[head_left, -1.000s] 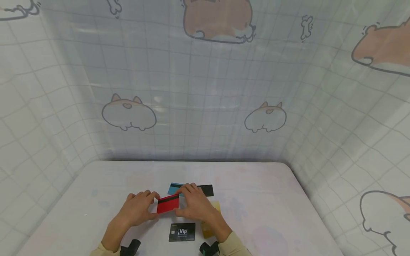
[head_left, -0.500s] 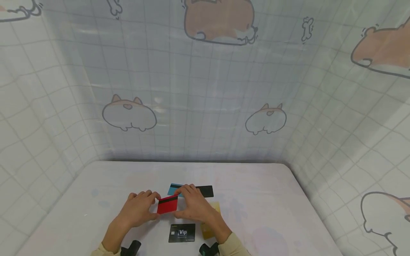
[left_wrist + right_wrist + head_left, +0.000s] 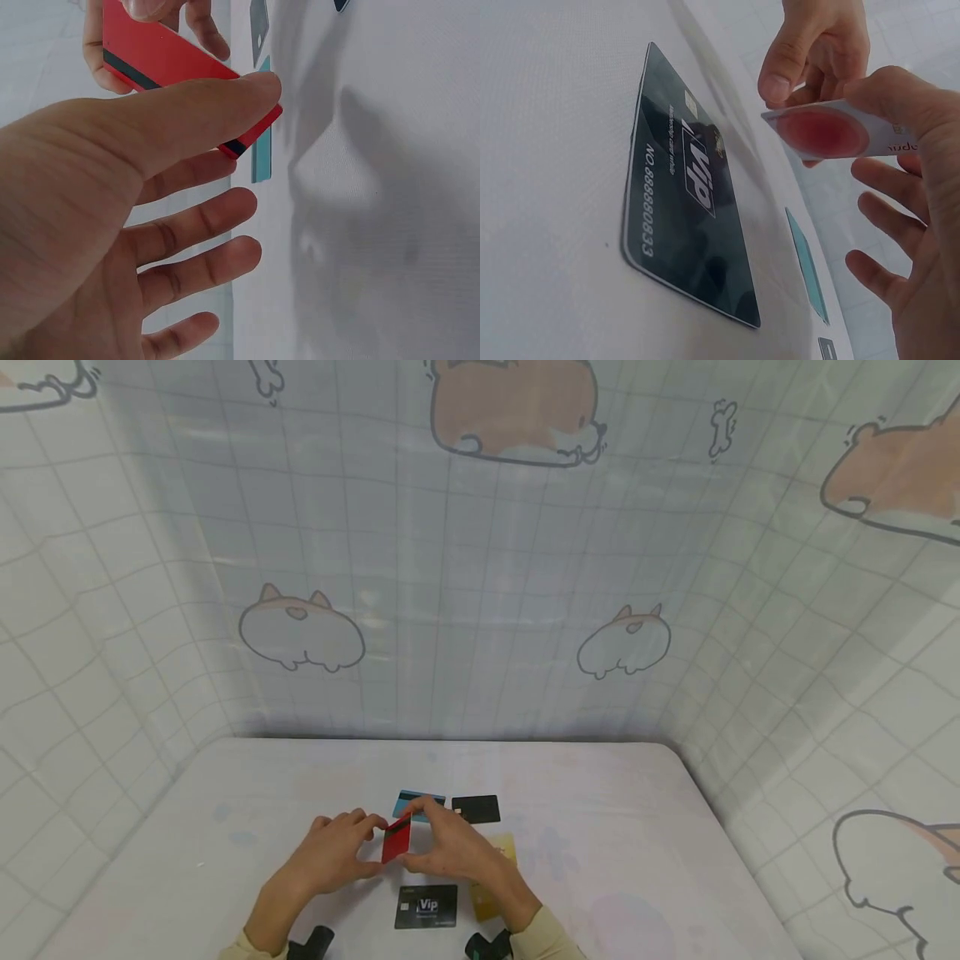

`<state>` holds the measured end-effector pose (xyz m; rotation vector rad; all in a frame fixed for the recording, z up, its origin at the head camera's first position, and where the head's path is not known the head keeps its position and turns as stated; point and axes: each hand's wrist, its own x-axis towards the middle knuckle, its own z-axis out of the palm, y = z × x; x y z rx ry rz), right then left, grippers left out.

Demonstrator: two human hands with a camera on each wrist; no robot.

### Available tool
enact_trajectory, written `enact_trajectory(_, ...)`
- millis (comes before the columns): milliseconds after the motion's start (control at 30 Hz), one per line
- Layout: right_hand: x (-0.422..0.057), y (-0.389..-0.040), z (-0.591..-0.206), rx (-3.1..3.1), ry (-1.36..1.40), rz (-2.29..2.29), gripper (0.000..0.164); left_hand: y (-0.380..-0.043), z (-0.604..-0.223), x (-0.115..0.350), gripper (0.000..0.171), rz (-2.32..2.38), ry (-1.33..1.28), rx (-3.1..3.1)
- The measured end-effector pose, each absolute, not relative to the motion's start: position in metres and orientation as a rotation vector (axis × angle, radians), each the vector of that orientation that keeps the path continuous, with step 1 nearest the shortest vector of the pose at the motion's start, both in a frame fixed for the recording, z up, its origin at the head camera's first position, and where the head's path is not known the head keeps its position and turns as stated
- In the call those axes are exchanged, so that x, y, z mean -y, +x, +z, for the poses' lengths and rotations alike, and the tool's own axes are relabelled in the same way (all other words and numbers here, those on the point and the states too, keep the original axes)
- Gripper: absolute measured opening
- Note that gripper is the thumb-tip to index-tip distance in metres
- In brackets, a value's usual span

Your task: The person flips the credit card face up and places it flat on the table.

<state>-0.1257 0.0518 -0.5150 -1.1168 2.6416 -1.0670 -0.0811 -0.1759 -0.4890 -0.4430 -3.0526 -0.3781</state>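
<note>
A red card [image 3: 397,841] with a black stripe is raised over the table, tilted, between both hands. My left hand [image 3: 333,856] pinches one end of it; in the left wrist view the thumb [image 3: 255,91] lies across the striped face. At the opposite end, my right hand [image 3: 450,845] pinches the card between thumb and fingers. The right wrist view shows the other face of this card [image 3: 821,133], white with a red circle. Just below the hands lies a black card [image 3: 426,907] marked "Vip".
Behind the hands lie a blue card [image 3: 408,802] and another black card [image 3: 480,808]. A gold card [image 3: 487,893] is partly covered by the right forearm. The white table [image 3: 637,843] is enclosed by a tiled-print curtain [image 3: 465,610] with dog drawings.
The red card has turned and now looks narrower from the head. My left hand has shifted right and the right hand slightly left, uncovering more of the blue and rear black cards.
</note>
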Motion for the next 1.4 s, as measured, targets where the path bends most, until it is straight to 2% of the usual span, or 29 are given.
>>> enact_trajectory(233,-0.0517,-0.1254,-0.5161,-2.627,-1.137,-1.076,0.062,-0.0807,-0.4883,0.1774,0.061,-0.364,-0.447,3.046)
enact_trajectory(533,-0.0518,-0.1237,-0.5128,-2.671,-1.126,-1.064,0.055,-0.0804,-0.4873,0.179,0.062,-0.4,-0.46,3.042)
enact_trajectory(967,-0.0531,-0.1217,-0.5083,-2.695,-1.128,-1.031,0.057,-0.0808,-0.4868,0.1796,0.062,-0.423,-0.488,2.964)
enact_trajectory(1400,-0.0543,-0.125,-0.5079,-2.763,-1.151,-0.907,0.059,-0.0841,-0.4793,0.1776,0.077,-0.566,-0.602,2.797)
